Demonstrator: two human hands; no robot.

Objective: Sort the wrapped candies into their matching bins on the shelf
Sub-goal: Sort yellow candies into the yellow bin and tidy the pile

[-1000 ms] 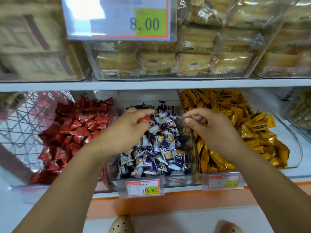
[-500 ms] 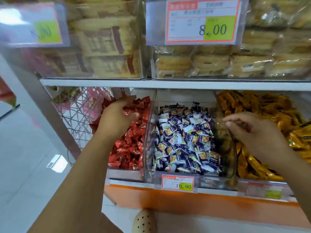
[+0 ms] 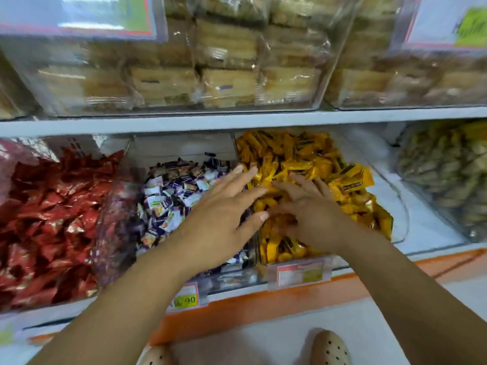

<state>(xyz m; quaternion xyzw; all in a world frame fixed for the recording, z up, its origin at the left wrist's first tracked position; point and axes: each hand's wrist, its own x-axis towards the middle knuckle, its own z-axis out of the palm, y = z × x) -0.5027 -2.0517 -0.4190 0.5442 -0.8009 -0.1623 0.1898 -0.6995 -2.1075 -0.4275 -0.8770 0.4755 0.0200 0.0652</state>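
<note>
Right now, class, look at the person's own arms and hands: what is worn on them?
Nothing shows on either: the left hand and right hand are bare, without gloves, rings, watch or bracelets. Both forearms are uncovered to the frame's edge; no sleeve shows.

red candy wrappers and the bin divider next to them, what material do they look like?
Crinkled red candy wrappers: probably metallised foil or film, glossy; sharp creases catch bright glints. Clear bin divider wall between the red and the purple-and-white candies: likely rigid clear plastic, acrylic or similar; the candies show through it, tinted and smeared by reflection. Neither can be confirmed by look alone.
</note>
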